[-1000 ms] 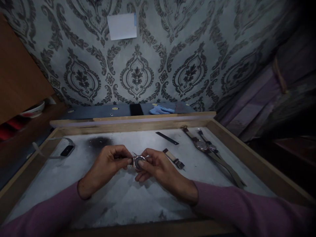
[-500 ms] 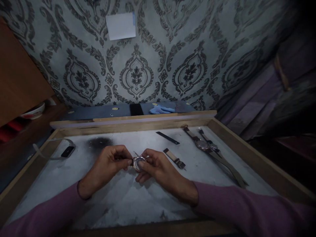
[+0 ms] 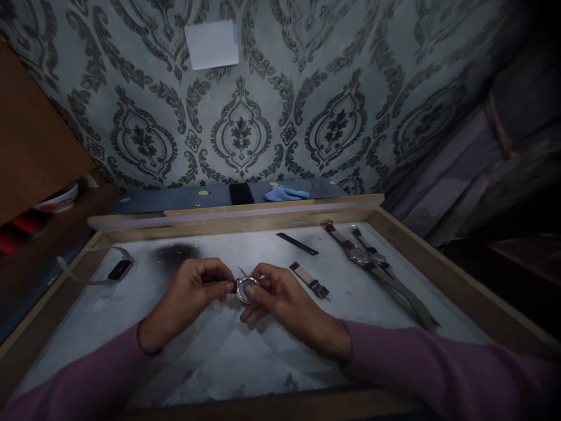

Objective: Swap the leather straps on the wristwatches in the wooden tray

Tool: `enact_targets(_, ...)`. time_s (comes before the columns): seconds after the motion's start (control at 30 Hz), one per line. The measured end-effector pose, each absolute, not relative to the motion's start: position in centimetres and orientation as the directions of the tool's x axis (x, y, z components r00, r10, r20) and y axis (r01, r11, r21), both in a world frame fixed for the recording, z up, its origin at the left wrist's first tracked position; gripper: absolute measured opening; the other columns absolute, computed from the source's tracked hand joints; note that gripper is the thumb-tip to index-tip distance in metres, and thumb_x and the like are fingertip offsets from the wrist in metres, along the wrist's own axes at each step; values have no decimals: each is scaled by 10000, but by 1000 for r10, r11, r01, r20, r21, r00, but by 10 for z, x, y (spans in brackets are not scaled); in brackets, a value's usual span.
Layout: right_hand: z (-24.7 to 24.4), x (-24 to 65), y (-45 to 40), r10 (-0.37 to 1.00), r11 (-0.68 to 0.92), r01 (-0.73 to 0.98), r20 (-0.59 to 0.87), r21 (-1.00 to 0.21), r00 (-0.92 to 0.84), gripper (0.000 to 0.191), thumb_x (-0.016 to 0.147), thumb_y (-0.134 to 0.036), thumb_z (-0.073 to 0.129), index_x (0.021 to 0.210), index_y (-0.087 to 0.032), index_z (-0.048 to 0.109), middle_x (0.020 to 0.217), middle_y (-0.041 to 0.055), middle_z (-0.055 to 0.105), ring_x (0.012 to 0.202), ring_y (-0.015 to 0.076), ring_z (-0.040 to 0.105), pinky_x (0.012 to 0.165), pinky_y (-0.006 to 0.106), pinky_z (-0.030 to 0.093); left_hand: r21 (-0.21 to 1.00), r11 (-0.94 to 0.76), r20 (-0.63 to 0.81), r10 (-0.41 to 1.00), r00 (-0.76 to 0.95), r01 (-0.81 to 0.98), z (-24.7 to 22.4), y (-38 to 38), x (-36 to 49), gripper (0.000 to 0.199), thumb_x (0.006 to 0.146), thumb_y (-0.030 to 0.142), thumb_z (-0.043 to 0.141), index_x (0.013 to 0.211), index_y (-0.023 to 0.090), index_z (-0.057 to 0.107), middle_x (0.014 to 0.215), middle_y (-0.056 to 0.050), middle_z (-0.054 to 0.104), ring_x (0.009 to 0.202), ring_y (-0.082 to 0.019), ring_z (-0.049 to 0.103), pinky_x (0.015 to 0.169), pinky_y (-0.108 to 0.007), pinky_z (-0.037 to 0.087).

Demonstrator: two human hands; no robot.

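A round watch case (image 3: 246, 289) with a shiny metal rim is held between both hands above the white tray floor. My right hand (image 3: 280, 297) grips it, thumb over its face and fingers behind. On its left side, my left hand (image 3: 198, 292) pinches a small dark piece at the case's edge, perhaps a strap end, mostly hidden by the fingertips. A thin pointed piece (image 3: 242, 272) sticks up just above the case. To the right of my right hand lies a short strap piece with a buckle (image 3: 310, 281), and beyond it a flat black strip (image 3: 297, 243).
The wooden-framed tray (image 3: 272, 214) surrounds the work. Watches with straps (image 3: 359, 255) lie at its right, and a pale-strapped watch (image 3: 119, 269) at its left. Behind the frame are a blue cloth (image 3: 287, 193) and a black flat object (image 3: 241, 194).
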State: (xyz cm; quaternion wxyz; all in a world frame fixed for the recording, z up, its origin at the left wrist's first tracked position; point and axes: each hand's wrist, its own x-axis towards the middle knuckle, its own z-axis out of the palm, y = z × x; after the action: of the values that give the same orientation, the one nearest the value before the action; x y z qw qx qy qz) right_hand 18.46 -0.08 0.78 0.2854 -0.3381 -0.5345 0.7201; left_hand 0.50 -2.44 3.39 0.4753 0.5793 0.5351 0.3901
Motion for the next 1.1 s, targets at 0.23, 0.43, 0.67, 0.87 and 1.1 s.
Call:
enact_targets(0.23,7,183,-1,783,-300,-96,-187,-949,-593,381,736,-448,721,810,-166,477,632,-23,627,549,125,684,523,204,548,970,9,-38,993,112,242,36,-25,4,76,666,200,675,655,127,694,586,-7,649,538,-105,533,536,-214,431)
enact_targets(0.43,8,183,-2,784,-299,-99,-185,-949,-593,374,747,-454,715,802,-166,482,640,-8,636,556,131,685,535,217,555,972,27,-56,992,114,235,35,-24,4,72,646,194,685,647,124,698,577,-11,663,527,-110,550,530,-214,440)
enact_targets(0.67,4,184,-2,782,-307,-111,-184,-945,-595,406,727,-481,727,807,-165,485,653,-12,636,556,128,679,541,226,556,971,11,-46,989,140,240,37,-23,4,83,651,198,679,612,128,659,538,15,615,519,-96,533,523,-199,417)
enact_targets(0.87,3,184,-1,780,-312,-121,-181,-943,-599,414,718,-481,736,799,-161,487,664,-7,637,556,130,683,537,226,558,971,28,-61,989,132,238,35,-23,4,79,654,209,678,641,136,651,578,3,638,521,-100,540,523,-207,430)
enact_targets(1.1,8,184,-2,790,-328,-145,-187,-933,-584,374,738,-443,729,801,-165,486,671,-9,637,563,126,688,545,216,558,966,21,-56,990,132,258,36,-22,3,103,671,222,676,679,121,691,600,-14,651,534,-103,543,541,-216,442)
